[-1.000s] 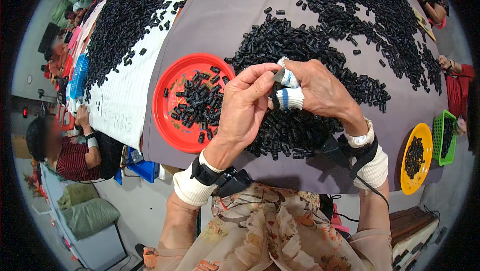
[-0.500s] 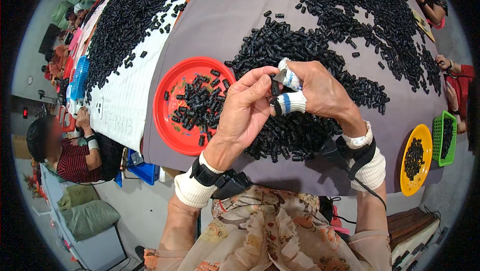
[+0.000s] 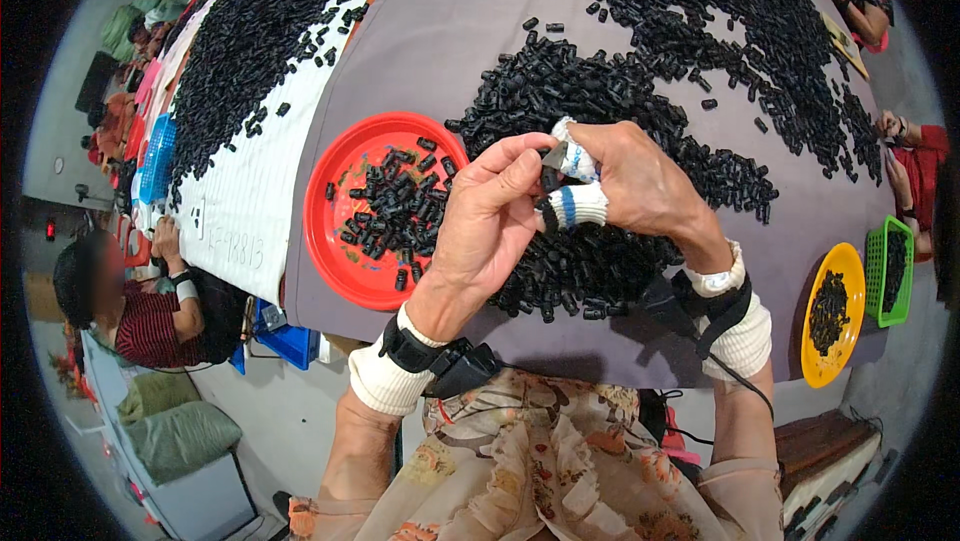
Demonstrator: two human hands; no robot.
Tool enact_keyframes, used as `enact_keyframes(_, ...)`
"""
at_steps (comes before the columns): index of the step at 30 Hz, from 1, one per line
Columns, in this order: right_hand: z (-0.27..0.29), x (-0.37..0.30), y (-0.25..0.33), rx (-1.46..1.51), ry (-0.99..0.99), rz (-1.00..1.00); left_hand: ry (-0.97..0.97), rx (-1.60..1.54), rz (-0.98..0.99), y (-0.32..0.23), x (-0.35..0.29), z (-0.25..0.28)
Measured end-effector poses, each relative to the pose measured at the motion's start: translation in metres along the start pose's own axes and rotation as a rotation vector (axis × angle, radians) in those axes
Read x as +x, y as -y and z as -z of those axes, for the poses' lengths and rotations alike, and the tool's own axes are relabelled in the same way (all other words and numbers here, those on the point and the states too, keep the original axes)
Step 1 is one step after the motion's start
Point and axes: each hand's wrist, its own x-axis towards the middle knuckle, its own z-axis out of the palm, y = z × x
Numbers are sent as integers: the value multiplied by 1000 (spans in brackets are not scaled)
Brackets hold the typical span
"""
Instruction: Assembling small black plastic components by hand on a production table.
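My left hand (image 3: 478,226) pinches a small black plastic part (image 3: 549,179) between thumb and fingers, above the table. Against it, my right hand (image 3: 648,176) is closed on a small grey blade (image 3: 557,153), mostly hidden by the fingers. White, blue-striped wraps cover the right thumb and a finger. Under both hands spreads a heap of black plastic parts (image 3: 570,86). A red plate (image 3: 322,241) beside my left hand holds more of these parts.
A yellow plate (image 3: 853,306) and a green basket (image 3: 893,316) with black pieces stand at the right edge. Larger heaps (image 3: 260,51) lie farther off. Co-workers sit left, in a striped shirt (image 3: 155,329), and right, in red sleeves (image 3: 930,156). A blue basket (image 3: 157,166) stands at left.
Both hands keep nearly the same place and grip. Less of the black part shows between the fingers now, and the right hand's wrapped fingers have shifted slightly left.
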Motion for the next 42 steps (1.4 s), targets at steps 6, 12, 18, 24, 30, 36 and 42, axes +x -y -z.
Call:
enact_keyframes(6,-2,-1,1,33,7,1,-77,133,-71,1,0,0)
enact_keyframes(12,-4,-1,-4,55,-21,-7,-87,156,-45,-1,2,0)
enact_keyframes(18,-2,2,-2,44,-24,-2,-16,6,-13,-1,-1,1)
enact_keyframes(24,0,0,1,12,-28,-7,14,-8,-9,-1,-1,-1)
enact_keyframes(30,-4,-1,-2,34,-25,-20,-26,21,-10,1,1,0)
enact_keyframes(36,-3,0,-1,34,-28,-13,-92,69,-52,0,2,-7)
enact_keyframes(42,-1,1,0,60,-45,11,-135,141,-93,4,8,-9)
